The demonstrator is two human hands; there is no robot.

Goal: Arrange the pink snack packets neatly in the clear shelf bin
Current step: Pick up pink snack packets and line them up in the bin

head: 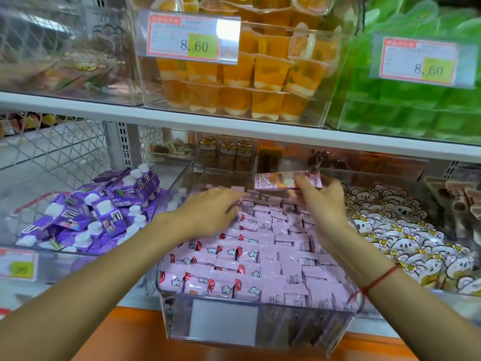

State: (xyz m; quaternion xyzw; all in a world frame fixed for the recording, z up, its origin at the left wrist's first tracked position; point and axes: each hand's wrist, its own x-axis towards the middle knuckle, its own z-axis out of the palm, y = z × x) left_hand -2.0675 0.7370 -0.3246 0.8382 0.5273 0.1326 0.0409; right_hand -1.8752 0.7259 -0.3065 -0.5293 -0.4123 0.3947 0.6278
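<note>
Purple cartons (88, 212): heaped in the neighbouring bin on the left, apart from the work.
Left hand (208, 212): fingers flat and relaxed, pressing on the pink packets (260, 256) at the back of the clear bin (260, 319).
Pink packets: rows fill the bin nearly to its rim.
Right hand (322, 201): pinches one lifted packet (283, 181) above the back row.
Risk: wedging it into so tight a row may buckle neighbours or spill some over the rim.
</note>
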